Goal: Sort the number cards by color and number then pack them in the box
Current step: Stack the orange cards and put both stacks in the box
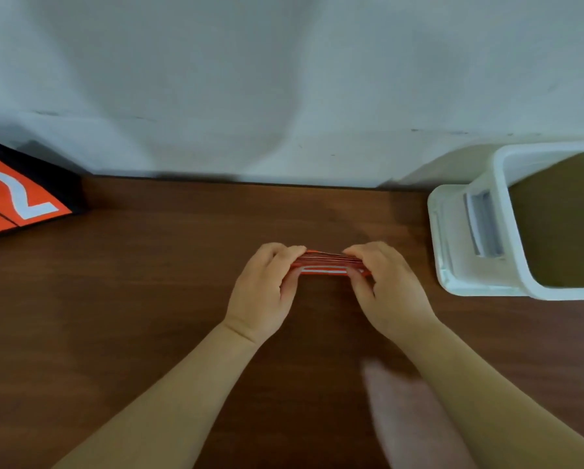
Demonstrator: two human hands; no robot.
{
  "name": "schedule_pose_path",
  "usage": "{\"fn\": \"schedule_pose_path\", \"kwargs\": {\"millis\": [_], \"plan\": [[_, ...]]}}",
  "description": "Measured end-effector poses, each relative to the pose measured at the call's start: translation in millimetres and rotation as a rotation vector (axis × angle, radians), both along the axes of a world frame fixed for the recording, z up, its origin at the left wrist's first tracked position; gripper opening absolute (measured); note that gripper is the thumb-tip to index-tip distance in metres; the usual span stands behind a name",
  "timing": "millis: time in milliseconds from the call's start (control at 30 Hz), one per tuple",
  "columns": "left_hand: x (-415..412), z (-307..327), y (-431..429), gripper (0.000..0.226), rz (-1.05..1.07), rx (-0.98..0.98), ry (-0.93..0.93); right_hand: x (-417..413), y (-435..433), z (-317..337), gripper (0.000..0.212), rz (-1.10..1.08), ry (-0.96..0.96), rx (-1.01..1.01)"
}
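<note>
- Gripping the stack of number cards (329,264) from both short ends, the two hands meet over the middle of the brown table (148,282).
- The left hand (267,292) curls round the stack's left end, fingers over the top and thumb on the near side.
- The right hand (385,289) clamps the right end the same way.
- The stack's long axis runs left to right, roughly parallel to the table's far edge.
- The cards are red-orange; their thin edges show as lines along the top, and a white outline shows on the near face.
- Whether the stack touches the table cannot be told.
- A black box (16,194) with an orange face and a white "2" lies at the far left, well apart from the hands.
- A white plastic bin (507,231) stands at the right.
</note>
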State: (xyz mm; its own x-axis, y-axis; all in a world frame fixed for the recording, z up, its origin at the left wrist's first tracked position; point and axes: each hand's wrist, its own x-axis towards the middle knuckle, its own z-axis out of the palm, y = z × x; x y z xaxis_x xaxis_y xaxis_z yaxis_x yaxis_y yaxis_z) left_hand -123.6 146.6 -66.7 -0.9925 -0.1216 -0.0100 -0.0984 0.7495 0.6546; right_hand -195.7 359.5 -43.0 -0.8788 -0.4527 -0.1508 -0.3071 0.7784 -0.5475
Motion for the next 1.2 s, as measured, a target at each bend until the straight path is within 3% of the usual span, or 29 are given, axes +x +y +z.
{"fn": "schedule_pose_path", "kwargs": {"millis": [167, 400, 567, 700, 933, 1100, 1200], "plan": [[-1.3, -1.6, 1.2, 0.041, 0.045, 0.016, -0.018, 4.7, 5.9, -9.8, 0.04, -0.106, -0.033, -0.063], [-6.9, 2.9, 19.9, 0.043, 0.044, 0.131, 0.023, 7.6, -5.4, -11.2, 0.04, -0.131, -0.044, -0.174], [-6.0, -0.4, 17.4, 0.06, -0.023, 0.031, 0.036, 7.1, -2.0, -12.5, 0.04, -0.102, -0.029, -0.132], [-1.6, -5.8, 16.2, 0.044, -0.015, -0.027, -0.001, 9.2, 0.8, -21.8, 0.033, -0.085, -0.04, -0.055], [-2.6, -9.4, 19.9, 0.022, 0.067, 0.035, 0.026, 11.3, 2.5, -21.0, 0.02, -0.126, 0.019, -0.13], [2.0, -13.1, 29.6, 0.033, 0.129, 0.164, -0.004, 21.2, 1.5, -29.1, 0.034, -0.16, -0.063, -0.167], [0.4, -8.7, 38.3, 0.033, 0.145, 0.219, 0.007, 24.0, -2.9, -29.9, 0.032, -0.184, -0.071, -0.215]]}}
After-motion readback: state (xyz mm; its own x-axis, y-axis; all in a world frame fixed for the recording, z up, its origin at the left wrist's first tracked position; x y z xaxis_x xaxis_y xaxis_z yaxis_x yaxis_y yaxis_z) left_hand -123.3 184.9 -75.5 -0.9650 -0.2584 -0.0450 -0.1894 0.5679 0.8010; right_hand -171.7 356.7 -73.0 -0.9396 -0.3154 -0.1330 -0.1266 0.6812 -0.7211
